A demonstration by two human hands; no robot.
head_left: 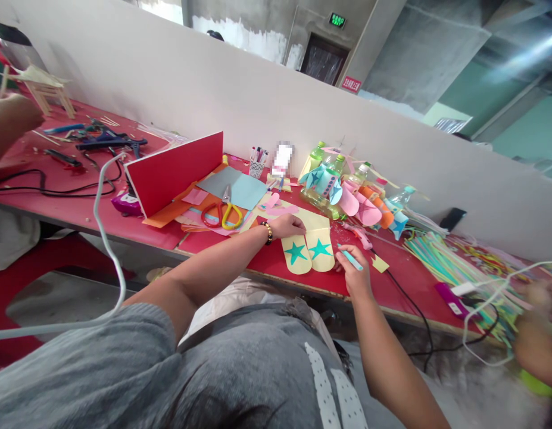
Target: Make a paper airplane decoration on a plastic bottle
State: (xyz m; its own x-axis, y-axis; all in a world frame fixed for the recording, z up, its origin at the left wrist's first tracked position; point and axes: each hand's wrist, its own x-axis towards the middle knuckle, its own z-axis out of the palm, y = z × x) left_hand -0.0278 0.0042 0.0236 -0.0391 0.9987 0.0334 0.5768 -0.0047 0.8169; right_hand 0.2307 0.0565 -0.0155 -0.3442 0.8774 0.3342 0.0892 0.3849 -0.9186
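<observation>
near the front edge of the table (378, 286), the half-curled left hand (291, 226) touches yellow paper (321, 234), grip unclear; the right hand (356, 271) pinches a teal marker (353, 260).

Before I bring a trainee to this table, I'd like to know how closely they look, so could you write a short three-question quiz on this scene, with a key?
1. What does the person's right grip hold?
2. True or false: both stars on the pale yellow paper are red.
3. Where in the picture do the scissors lie?
a) On top of the pale yellow paper
b) To its left
c) To its right

Key: 1. A pale teal marker. 2. False; they are teal green. 3. b.
</observation>
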